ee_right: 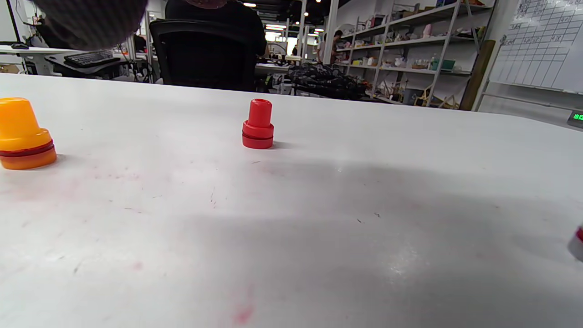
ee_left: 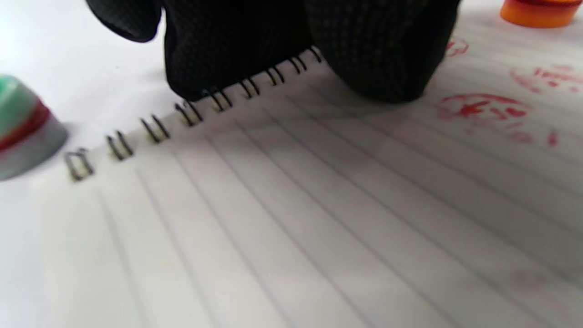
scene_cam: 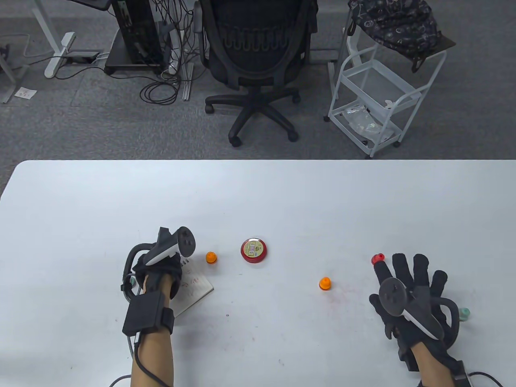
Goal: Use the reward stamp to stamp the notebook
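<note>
— Right hand (scene_cam: 407,298): state, position?
— Fingers spread, empty, above desk (scene_cam: 258,193). Red stamp (scene_cam: 377,259) upright just beyond its fingertips; nearest hand.
— Left hand (scene_cam: 159,270)?
— Presses notebook (scene_cam: 193,288), desk's left side.

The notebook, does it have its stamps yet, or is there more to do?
The notebook page already carries red stamp prints. The left hand presses on its spiral edge, holding it down. The right hand lies spread and holds nothing; the red stamp stands untouched beyond it. Left: pick a stamp and press it on the page.
</note>
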Available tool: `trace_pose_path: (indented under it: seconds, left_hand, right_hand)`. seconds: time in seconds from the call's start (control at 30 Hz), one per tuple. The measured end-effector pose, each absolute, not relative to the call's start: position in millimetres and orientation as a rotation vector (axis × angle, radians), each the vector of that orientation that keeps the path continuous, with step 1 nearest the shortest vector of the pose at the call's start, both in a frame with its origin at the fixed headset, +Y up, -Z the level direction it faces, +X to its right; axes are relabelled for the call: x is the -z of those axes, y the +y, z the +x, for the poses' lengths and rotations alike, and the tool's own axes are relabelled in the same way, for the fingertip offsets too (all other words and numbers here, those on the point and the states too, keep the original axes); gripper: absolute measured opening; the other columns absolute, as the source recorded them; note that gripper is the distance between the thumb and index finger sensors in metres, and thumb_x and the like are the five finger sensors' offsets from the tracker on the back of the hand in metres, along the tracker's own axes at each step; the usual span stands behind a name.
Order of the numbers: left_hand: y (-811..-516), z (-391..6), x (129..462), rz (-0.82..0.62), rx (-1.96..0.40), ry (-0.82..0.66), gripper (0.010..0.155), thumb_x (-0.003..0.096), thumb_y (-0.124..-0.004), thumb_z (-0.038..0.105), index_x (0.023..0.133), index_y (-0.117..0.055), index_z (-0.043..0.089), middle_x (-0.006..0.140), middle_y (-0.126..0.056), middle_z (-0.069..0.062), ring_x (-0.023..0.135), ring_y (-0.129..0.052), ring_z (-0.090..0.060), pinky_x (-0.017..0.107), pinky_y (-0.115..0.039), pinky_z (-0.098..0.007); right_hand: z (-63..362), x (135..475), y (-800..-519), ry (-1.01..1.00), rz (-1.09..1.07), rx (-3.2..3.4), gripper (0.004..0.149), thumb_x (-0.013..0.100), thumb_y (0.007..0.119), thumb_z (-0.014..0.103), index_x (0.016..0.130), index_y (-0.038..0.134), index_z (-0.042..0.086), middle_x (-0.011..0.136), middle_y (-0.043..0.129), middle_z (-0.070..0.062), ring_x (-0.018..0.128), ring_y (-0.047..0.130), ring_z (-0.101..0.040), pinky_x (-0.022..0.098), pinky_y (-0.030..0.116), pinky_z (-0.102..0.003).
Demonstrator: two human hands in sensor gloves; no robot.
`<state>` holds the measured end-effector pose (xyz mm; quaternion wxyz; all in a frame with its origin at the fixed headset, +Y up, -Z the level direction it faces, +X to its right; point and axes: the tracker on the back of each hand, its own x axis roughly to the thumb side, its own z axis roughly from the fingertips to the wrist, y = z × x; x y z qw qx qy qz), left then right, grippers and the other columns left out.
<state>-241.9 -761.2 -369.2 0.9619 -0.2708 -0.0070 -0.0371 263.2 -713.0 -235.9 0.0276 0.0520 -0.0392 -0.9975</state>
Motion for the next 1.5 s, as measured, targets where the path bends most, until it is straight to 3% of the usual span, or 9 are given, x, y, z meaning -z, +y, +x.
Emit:
trace_pose_path:
  seconds: [0.47, 0.63, 0.77, 1.0, 1.17, 1.33, 1.5]
  left_hand:
    - [-762.7, -234.7, 366.0, -0.567, 0.109, 0.134, 0.063, 0.0391, -0.083, 0.023, 0.097, -0.063, 0.010, 0.093, -0.072, -0.016, 0.080, -0.079, -0.052, 0.066, -0.057, -0.073]
    - [-761.8, -229.4, 364.0, -0.521, 0.194, 0.084, 0.060, 0.0375, -0.083, 0.024, 0.094, -0.068, 0.013, 0.089, -0.078, -0.012, 0.075, -0.087, -0.046, 0.066, -0.062, -0.069]
    - [-762.3, -236.0, 359.6, -0.481, 0.118, 0.039, 0.058, 0.0368, -0.084, 0.024, 0.092, -0.070, 0.012, 0.084, -0.081, -0.011, 0.068, -0.088, -0.043, 0.066, -0.060, -0.068]
    - [-760.4, -231.6, 348.6, -0.423, 0.155, -0.013, 0.067, 0.0385, -0.082, 0.023, 0.100, -0.066, 0.003, 0.080, -0.082, -0.012, 0.063, -0.088, -0.042, 0.064, -0.060, -0.069]
    - [-753.6, -229.0, 333.8, -0.221, 0.202, -0.022, 0.050, 0.0348, -0.086, 0.029, 0.083, -0.086, 0.014, 0.072, -0.087, -0.005, 0.062, -0.091, -0.038, 0.064, -0.064, -0.066]
    - [-744.5, -229.6, 314.6, -0.127, 0.217, -0.027, 0.044, 0.0349, -0.085, 0.031, 0.078, -0.085, 0.024, 0.075, -0.090, -0.001, 0.071, -0.095, -0.039, 0.066, -0.065, -0.065]
    - [-715.5, -229.0, 293.5, -0.065, 0.121, -0.071, 0.041, 0.0335, -0.088, 0.031, 0.074, -0.088, 0.026, 0.070, -0.096, 0.001, 0.062, -0.102, -0.033, 0.063, -0.071, -0.061]
  right_hand:
    - [263.9, 235.2, -711.4, -0.111, 0.162, 3.097, 0.075, 0.040, 0.066, 0.057, 0.104, 0.030, 0.041, 0.116, 0.013, 0.002, 0.106, 0.001, -0.043, 0.072, 0.013, -0.075]
    - [264.2, 235.3, -711.5, -0.106, 0.162, 3.101, 0.075, 0.041, 0.066, 0.057, 0.104, 0.030, 0.041, 0.116, 0.013, 0.002, 0.106, 0.001, -0.043, 0.073, 0.013, -0.075]
    - [264.7, 235.2, -711.5, -0.097, 0.163, 3.101, 0.074, 0.041, 0.066, 0.057, 0.104, 0.031, 0.041, 0.116, 0.014, 0.002, 0.106, 0.001, -0.043, 0.073, 0.014, -0.074]
    - [264.2, 234.5, -711.2, -0.084, 0.151, 3.099, 0.074, 0.041, 0.066, 0.056, 0.104, 0.031, 0.040, 0.116, 0.015, 0.001, 0.106, 0.002, -0.043, 0.073, 0.014, -0.074]
    - [261.4, 232.8, -710.1, -0.088, 0.118, 3.113, 0.073, 0.041, 0.066, 0.056, 0.104, 0.032, 0.040, 0.116, 0.016, 0.001, 0.106, 0.003, -0.043, 0.074, 0.017, -0.073]
    - [259.1, 232.5, -711.1, -0.101, 0.085, 3.105, 0.073, 0.041, 0.066, 0.055, 0.104, 0.033, 0.039, 0.116, 0.017, 0.001, 0.106, 0.004, -0.043, 0.074, 0.018, -0.073]
    - [253.7, 233.1, -713.9, -0.154, 0.031, 3.096, 0.072, 0.041, 0.066, 0.055, 0.104, 0.034, 0.039, 0.116, 0.017, 0.001, 0.106, 0.004, -0.043, 0.075, 0.020, -0.072]
